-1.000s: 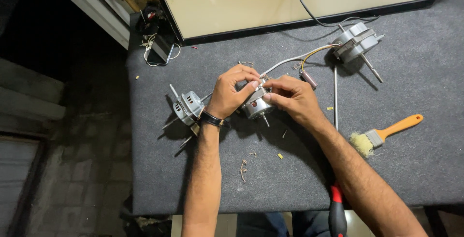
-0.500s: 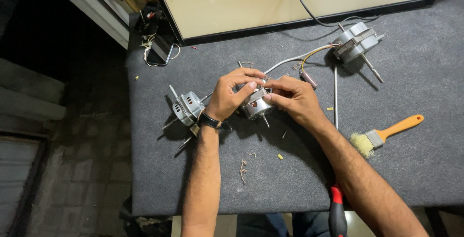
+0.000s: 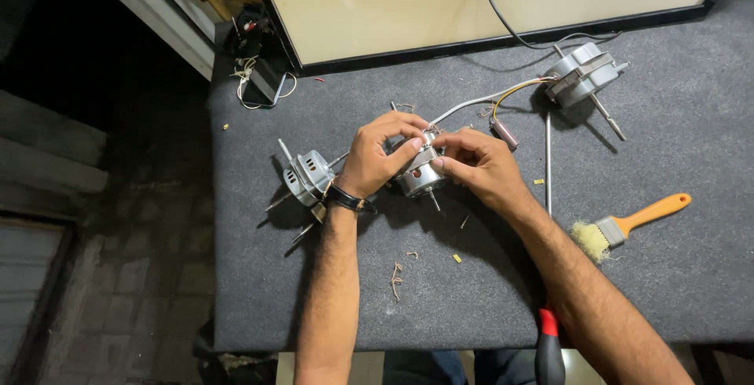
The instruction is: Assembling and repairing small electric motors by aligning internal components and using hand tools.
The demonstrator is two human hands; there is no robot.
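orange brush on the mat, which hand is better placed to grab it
Right, probably. The orange brush lies beside the right forearm, while the left hand is across the small motor. Both hands, including the right hand, grip that motor now.

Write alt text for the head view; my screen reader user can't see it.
Both hands, left hand and right hand, grip a small silver motor over a grey felt table. Two more motors, a brush and a screwdriver lie around.

second motor point(image 3: 308, 176) beside left hand point(image 3: 378, 156), brush point(image 3: 624, 225) well apart
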